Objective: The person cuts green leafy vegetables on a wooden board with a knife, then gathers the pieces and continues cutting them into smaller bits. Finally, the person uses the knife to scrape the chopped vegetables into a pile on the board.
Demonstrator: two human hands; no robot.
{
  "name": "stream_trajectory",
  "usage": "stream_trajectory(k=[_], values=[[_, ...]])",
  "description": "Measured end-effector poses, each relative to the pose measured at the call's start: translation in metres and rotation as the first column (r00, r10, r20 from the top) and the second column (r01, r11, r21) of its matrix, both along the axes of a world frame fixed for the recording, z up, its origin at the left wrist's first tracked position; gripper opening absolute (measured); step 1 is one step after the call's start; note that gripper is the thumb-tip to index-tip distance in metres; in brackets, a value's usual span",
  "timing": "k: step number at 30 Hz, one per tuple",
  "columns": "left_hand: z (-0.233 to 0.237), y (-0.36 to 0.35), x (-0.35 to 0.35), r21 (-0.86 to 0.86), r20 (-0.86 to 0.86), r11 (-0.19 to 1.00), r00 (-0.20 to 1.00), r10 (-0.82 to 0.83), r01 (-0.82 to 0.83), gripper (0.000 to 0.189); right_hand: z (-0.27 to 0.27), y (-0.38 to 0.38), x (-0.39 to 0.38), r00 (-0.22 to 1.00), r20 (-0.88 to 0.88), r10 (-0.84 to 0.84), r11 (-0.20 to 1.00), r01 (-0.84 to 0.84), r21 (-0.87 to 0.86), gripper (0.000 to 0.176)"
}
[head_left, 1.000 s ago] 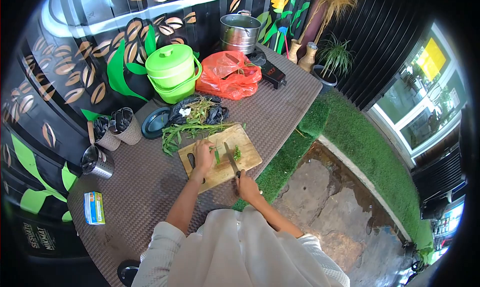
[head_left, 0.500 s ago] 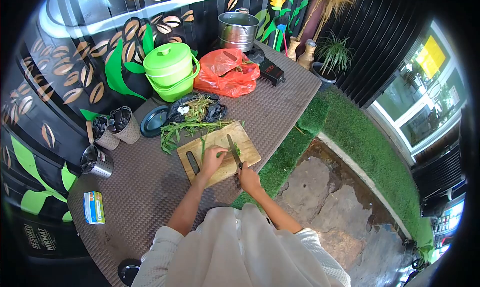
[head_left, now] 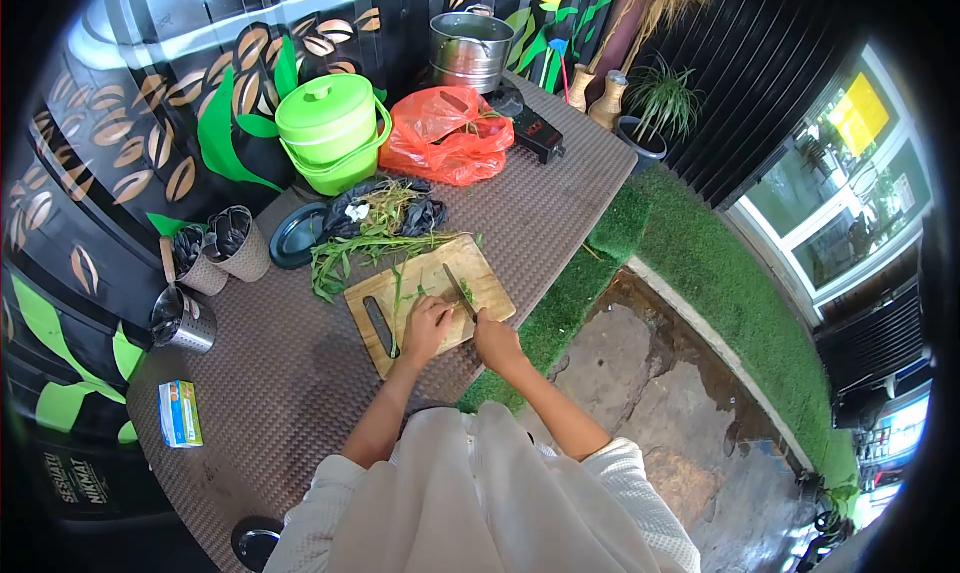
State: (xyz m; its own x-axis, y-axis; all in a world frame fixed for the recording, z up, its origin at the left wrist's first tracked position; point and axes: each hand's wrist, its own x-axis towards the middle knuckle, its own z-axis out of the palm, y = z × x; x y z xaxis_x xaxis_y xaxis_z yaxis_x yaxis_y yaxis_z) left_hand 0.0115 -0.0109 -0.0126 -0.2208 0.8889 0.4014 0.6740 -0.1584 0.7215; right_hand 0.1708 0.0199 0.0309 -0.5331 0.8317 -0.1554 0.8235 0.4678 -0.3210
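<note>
A wooden cutting board (head_left: pixel 400 341) lies at an angle near the table's right edge. My right hand (head_left: pixel 497 341) is wrapped round the handle of a knife (head_left: pixel 459 286), whose blade points away over the board. Beside the blade is a little pile of chopped greens (head_left: pixel 467 291). My left hand (head_left: pixel 429 325) is on the board left of the knife, its fingers bent together over green stems; how it grips them is hard to see. A long green stem (head_left: pixel 397 298) lies on the board. Leafy stalks (head_left: pixel 345 258) are heaped just behind the board.
Behind the stalks are a black plastic bag (head_left: pixel 428 216), a dark plate (head_left: pixel 298 235), a green lidded bucket (head_left: pixel 330 133), a red bag (head_left: pixel 440 148), a steel pot (head_left: pixel 470 53) and a black stove (head_left: pixel 538 135). Cutlery holders (head_left: pixel 237 245) and a small box (head_left: pixel 180 414) stand left on the table (head_left: pixel 270 373).
The view has shifted slightly. My left hand has moved a little nearer to the knife and lower on the board, and the long stem now lies beside it. The knife remains in my right hand.
</note>
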Motion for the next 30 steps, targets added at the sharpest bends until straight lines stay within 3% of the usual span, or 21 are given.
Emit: stream_trajectory(k=[8, 14, 17, 19, 25, 30], values=[[0.008, 0.001, -0.001, 0.019, -0.073, 1.000, 0.997, -0.019, 0.021, 0.010, -0.027, -0.018, -0.015, 0.996, -0.038, -0.082, 0.991, 0.085, 0.106, 0.023], [0.008, 0.001, 0.001, 0.045, -0.092, 0.999, 0.996, -0.011, 0.015, 0.011, -0.025, 0.007, -0.018, 1.000, 0.001, -0.019, 0.998, 0.019, 0.054, 0.019], [0.006, 0.000, -0.001, 0.022, -0.123, 1.000, 0.992, 0.000, 0.003, 0.011, -0.022, -0.002, -0.018, 0.998, -0.041, -0.041, 0.999, 0.042, 0.021, 0.022], [0.003, 0.000, -0.002, 0.038, -0.141, 0.999, 0.990, 0.007, -0.002, 0.011, -0.024, -0.015, -0.022, 0.987, -0.062, -0.146, 0.989, 0.144, -0.030, 0.023], [0.006, -0.001, -0.001, 0.059, -0.150, 0.998, 0.989, 0.020, -0.011, 0.011, -0.029, 0.004, -0.025, 0.990, -0.113, -0.081, 0.997, 0.083, 0.010, 0.023], [0.005, 0.001, -0.003, 0.078, -0.162, 0.996, 0.986, 0.046, -0.034, 0.010, -0.025, -0.014, -0.028, 0.987, -0.070, -0.143, 0.989, 0.141, -0.039, 0.032]])
